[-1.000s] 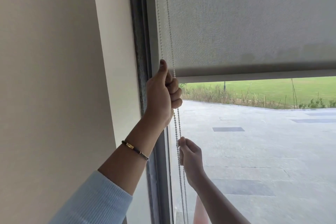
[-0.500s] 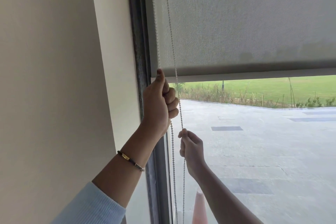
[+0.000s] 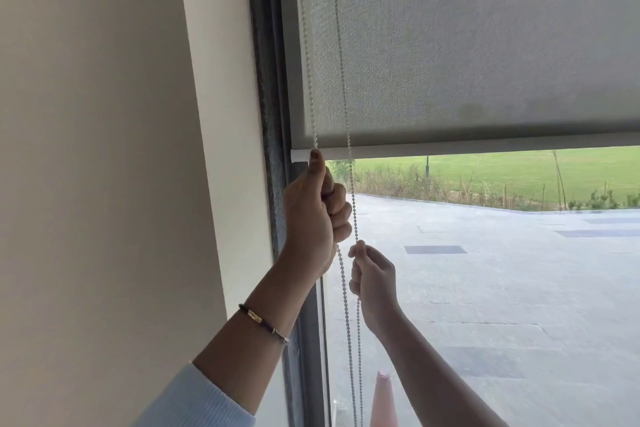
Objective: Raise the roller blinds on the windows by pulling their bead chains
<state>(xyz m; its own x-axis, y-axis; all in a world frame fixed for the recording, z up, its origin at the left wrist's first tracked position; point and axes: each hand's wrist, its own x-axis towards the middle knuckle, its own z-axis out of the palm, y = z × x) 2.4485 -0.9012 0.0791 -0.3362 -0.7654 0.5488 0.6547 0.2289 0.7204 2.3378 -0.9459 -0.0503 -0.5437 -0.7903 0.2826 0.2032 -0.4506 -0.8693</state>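
A grey roller blind (image 3: 467,45) covers the upper part of the window, its bottom bar (image 3: 485,148) level with my left thumb. A white bead chain (image 3: 341,55) hangs in two strands along the blind's left edge. My left hand (image 3: 317,215) is a fist closed around the left strand, just below the bar's white end cap. My right hand (image 3: 372,276), lower and to the right, pinches the right strand between thumb and fingers. Both strands run on down past my hands to the bottom of the view.
A cream wall (image 3: 104,149) and a dark window frame (image 3: 270,80) stand to the left. Through the glass I see a paved yard (image 3: 502,288), a lawn (image 3: 519,170) and the tip of an orange cone (image 3: 382,399).
My left hand has slid down the left strand while my right hand has risen along the right strand. The blind's bottom bar sits about where it was.
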